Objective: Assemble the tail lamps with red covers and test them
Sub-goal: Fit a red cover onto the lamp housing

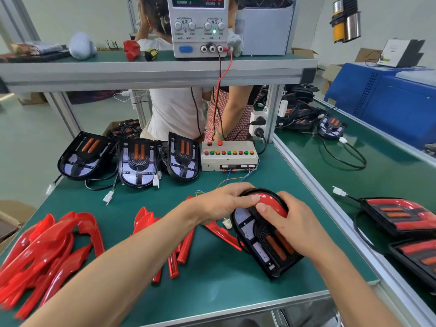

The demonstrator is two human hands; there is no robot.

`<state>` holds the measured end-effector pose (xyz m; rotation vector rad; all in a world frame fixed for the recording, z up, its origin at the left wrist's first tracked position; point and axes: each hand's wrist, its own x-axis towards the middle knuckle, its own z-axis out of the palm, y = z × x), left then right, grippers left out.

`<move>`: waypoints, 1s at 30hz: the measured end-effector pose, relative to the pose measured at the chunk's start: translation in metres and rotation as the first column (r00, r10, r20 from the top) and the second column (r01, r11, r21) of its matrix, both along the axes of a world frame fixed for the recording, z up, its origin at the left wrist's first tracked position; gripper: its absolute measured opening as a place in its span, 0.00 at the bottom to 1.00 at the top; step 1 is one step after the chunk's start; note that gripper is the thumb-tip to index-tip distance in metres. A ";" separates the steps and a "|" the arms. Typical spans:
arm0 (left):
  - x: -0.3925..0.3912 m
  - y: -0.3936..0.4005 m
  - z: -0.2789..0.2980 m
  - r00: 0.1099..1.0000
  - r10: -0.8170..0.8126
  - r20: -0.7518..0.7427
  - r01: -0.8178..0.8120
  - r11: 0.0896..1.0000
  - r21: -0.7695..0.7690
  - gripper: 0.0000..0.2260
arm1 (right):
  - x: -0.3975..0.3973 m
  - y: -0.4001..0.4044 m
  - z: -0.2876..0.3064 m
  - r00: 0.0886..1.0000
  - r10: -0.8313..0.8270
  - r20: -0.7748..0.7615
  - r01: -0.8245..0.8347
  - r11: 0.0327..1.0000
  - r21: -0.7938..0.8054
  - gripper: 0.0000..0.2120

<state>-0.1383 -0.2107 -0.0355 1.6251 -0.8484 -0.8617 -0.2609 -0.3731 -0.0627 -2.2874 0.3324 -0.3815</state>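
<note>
A black tail lamp point(257, 239) lies tilted on the green mat in front of me, with a red cover point(274, 205) sitting on its rounded far end. My left hand point(221, 202) grips that end from the left, fingers curled over the cover's edge. From the right, my right hand point(295, 225) lies over the lamp with its thumb pressing on the red cover. Loose red covers point(47, 251) are heaped at the left, and more red strips point(181, 246) lie in the middle. Three uncovered lamps point(138, 161) stand in a row at the back.
A grey test box point(228, 156) with coloured buttons sits behind the lamp, wired to a power supply point(199, 27) on the shelf. Finished lamps point(401, 215) lie on the right bench beyond an aluminium rail. Another person point(179, 112) stands behind the bench.
</note>
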 end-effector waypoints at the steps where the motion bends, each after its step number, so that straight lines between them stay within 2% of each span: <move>1: 0.000 0.000 0.000 1.000 -0.004 0.002 0.004 1.000 0.001 0.14 | 0.000 -0.001 0.001 1.000 0.005 0.004 -0.005 1.000 0.020 0.27; 8: -0.003 -0.001 0.001 0.999 0.008 0.033 -0.008 1.000 -0.018 0.14 | -0.001 -0.002 0.003 0.999 0.032 -0.004 -0.032 0.998 0.057 0.20; 13: -0.005 0.001 0.001 0.999 0.006 0.046 -0.004 0.999 -0.035 0.16 | -0.003 0.001 0.005 0.999 0.033 0.027 -0.035 0.997 0.068 0.26; 18: -0.007 0.001 0.003 0.999 -0.006 0.044 0.008 0.999 -0.044 0.21 | -0.004 -0.001 0.002 0.999 0.012 0.047 -0.014 0.999 0.037 0.20; 21: -0.004 0.000 0.003 0.998 -0.019 0.065 0.021 0.999 -0.034 0.17 | -0.003 -0.002 0.001 0.998 0.019 0.056 -0.022 0.999 0.043 0.19; 26: 0.001 0.001 0.001 0.994 -0.073 -0.081 0.069 0.996 -0.050 0.17 | -0.005 -0.005 -0.005 0.999 0.022 0.046 -0.030 0.985 0.169 0.19; 30: 0.001 -0.002 -0.002 0.984 -0.062 -0.166 0.053 0.997 -0.059 0.14 | -0.006 -0.008 -0.006 0.997 0.029 0.066 -0.041 0.982 0.182 0.28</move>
